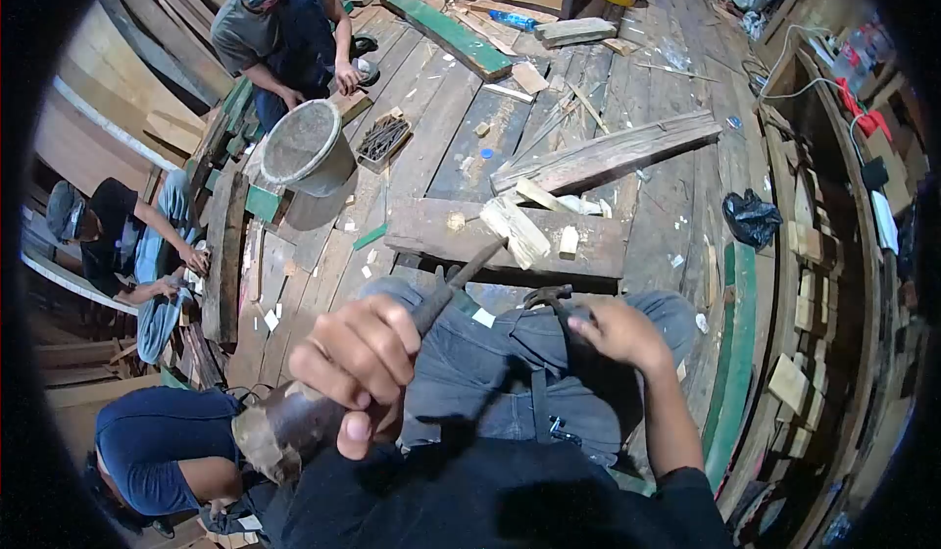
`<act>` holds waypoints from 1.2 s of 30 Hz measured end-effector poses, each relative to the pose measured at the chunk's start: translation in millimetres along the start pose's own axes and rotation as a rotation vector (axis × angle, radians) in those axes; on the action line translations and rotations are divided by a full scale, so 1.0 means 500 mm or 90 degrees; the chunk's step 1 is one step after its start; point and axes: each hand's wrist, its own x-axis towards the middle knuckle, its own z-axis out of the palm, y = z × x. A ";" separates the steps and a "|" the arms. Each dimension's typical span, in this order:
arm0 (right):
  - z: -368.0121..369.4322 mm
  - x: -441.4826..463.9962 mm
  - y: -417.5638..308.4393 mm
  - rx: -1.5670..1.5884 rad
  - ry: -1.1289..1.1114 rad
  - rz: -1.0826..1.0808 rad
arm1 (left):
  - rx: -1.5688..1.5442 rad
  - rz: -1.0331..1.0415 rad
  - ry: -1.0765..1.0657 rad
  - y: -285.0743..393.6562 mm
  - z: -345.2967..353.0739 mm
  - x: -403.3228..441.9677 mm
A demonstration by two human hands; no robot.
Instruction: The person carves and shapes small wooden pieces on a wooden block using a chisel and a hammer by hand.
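My left hand (358,373) is raised close to the camera, fingers wrapped round a chisel-like tool (456,284). Its long dark metal shaft points away from me. A thick, worn brown end (289,431) shows below the hand. The shaft's tip overlaps a pale, splintered wood block (515,232) in view; contact is unclear. Over my lap, my right hand (619,333) grips a hammer (549,297) with a dark metal head, its handle mostly hidden. The wood block rests on a thick wooden beam (421,230) in front of my knees, beside a small wood piece (569,243).
A rough timber (627,152) lies beyond the beam. A grey bucket (306,152) and a box of metal pieces (384,140) stand ahead-left. Three people work at left. A black plastic bag (752,219) and green board (730,353) lie right.
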 end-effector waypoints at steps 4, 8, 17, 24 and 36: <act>-0.094 0.028 -0.093 0.618 0.098 -0.062 | -0.100 0.002 -0.107 0.013 0.027 0.023; -0.104 0.036 -0.172 0.782 0.088 -0.125 | -0.170 0.001 -0.189 0.001 0.047 0.033; -0.067 0.041 -0.184 0.660 0.201 -0.173 | -0.214 -0.044 -0.222 -0.001 0.070 0.013; -0.015 0.034 -0.150 0.628 0.464 -0.224 | -0.188 -0.044 -0.137 0.015 0.069 -0.012; 0.017 0.050 -0.134 0.398 0.540 -0.261 | -0.278 -0.044 -0.202 0.007 0.092 -0.022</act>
